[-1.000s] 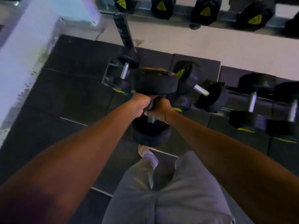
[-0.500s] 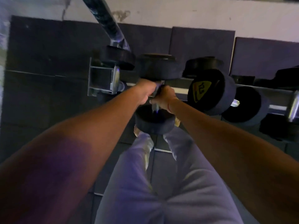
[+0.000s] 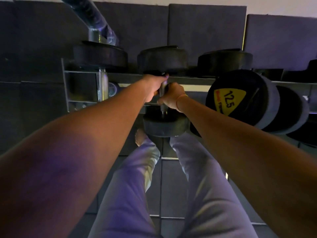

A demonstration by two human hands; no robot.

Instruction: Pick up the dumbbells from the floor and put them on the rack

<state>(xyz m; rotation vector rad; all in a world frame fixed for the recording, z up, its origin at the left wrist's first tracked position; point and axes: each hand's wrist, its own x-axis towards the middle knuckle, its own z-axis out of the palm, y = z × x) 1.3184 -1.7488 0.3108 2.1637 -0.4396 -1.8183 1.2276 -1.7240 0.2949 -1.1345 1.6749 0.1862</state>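
Both hands were wrapped around the knurled metal handle of one black rubber-headed dumbbell point(image 3: 165, 123). The left hand point(image 3: 152, 88) gripped the upper part of the bar, the right hand point(image 3: 172, 97) gripped just below it, fingers curled tight round the steel on both. There was a thin orange band on the right wrist.

The dumbbell sat lengthwise across the grey metal rack point(image 3: 82, 72), far head up by the back rail, near head hanging over the front rail towards the person. Couldn't tell if its weight was fully on the rails or partly carried by the hands.

To its left on the rack was another black dumbbell with a shiny chrome handle point(image 3: 103, 85), lying the same way and well clear of the hands. To the right, a bigger black dumbbell with a yellow label reading 12.5 point(image 3: 240, 100) sat tilted, its face turned towards the camera, close beside the right forearm. Behind that one another black head was showing on the back rail.

A chrome rack upright point(image 3: 96, 19) slanted up at the top left. Underneath it all were dark rubber floor tiles point(image 3: 205, 28), and the person's light grey trousers point(image 3: 130, 194) filled the bottom of the view.
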